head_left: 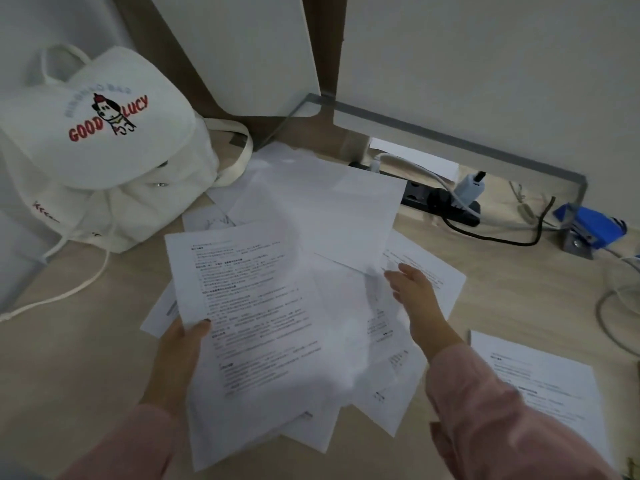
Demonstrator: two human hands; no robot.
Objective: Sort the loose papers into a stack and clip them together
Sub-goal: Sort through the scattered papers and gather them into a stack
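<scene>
Several loose white papers (322, 209) lie fanned and overlapping across the middle of the wooden desk (86, 341). My left hand (180, 344) grips the left edge of a printed sheet (252, 317), thumb on top, and holds it lifted over the pile. My right hand (414, 289) is stretched out over the papers at the right, fingers spread, fingertips touching a blurred sheet; whether it pinches that sheet is unclear. One printed sheet (540, 386) lies apart at the lower right. A blue clip-like tool (588, 230) sits at the far right.
A white canvas bag (104, 133) with red "GOOD LUCY" lettering stands at the left, its cord trailing over the desk. A black power strip (440, 202) with plugs and cables lies behind the papers. A white panel and the wall close off the back.
</scene>
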